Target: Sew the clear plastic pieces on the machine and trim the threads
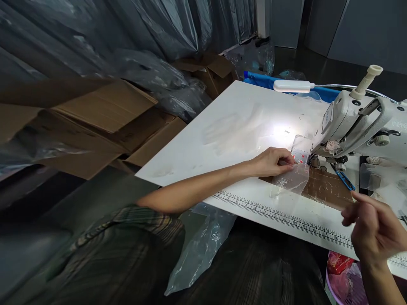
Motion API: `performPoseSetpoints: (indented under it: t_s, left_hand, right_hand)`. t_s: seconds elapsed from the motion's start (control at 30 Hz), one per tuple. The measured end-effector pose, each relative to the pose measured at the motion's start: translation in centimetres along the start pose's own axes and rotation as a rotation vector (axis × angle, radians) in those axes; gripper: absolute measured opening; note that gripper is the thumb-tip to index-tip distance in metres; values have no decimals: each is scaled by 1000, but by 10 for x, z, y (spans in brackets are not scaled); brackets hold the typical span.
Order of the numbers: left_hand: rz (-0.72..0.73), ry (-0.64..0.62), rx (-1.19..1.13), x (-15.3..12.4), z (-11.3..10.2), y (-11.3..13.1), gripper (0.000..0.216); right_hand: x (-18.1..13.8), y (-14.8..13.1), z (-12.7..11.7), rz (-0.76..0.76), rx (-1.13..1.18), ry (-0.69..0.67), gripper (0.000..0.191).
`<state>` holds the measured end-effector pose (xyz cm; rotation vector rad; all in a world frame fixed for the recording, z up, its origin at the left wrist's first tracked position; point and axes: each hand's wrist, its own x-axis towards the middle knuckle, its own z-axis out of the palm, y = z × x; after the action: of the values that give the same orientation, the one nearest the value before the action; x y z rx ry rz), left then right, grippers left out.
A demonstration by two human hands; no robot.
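Observation:
My left hand (275, 162) lies at the sewing machine's needle area, thumb and fingers closed on the edge of a clear plastic sheet (292, 180). Small red marks show on clear plastic (298, 159) beside the presser foot (310, 159). The white sewing machine (349, 123) stands over this plastic. My right hand (372, 224) is raised near the table's front edge, fingers loosely curled and partly blurred, with nothing visible in them. Close to its fingertips lie blue-handled thread snips (345, 178), on or beside a brown plate (327, 186).
A printed ruler (280, 218) runs along the front edge of the white table (190, 156). A white lamp (292, 86) lights the sewing area. Open cardboard boxes (104, 110) stand left. Clear plastic (203, 245) hangs below the table; a purple basket (352, 281) sits below right.

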<state>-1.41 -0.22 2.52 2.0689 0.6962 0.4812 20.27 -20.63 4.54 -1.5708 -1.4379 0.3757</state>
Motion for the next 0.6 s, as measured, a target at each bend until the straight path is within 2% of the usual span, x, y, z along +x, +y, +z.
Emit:
performPoseSetpoints:
  t_s: [0.03, 0.13, 0.23, 0.3, 0.37, 0.47, 0.6]
  left_hand:
    - [-74, -7, -128, 0, 0, 4, 11]
    - [-241, -53, -482, -2, 3, 18, 19]
    - [-278, -135, -653, -10, 7, 34, 23]
    - [-265, -195, -676, -16, 7, 42, 24]
    - [-246, -179, -669, -20, 3, 43, 24]
    - [-271, -79, -636, -18, -7, 31, 23]
    - [-384, 5, -570, -4, -15, 3, 14]
  right_hand:
    - [11, 3, 11, 5, 34, 59, 34]
    - [35, 6, 37, 141, 169, -110, 40]
    - [45, 3, 54, 263, 303, -300, 67]
    - [50, 2, 61, 283, 400, -393, 75]
    - [56, 4, 64, 300, 490, -495, 67]
    - [70, 17, 64, 393, 519, -598, 45]
    - [84, 37, 64, 456, 358, -431, 32]
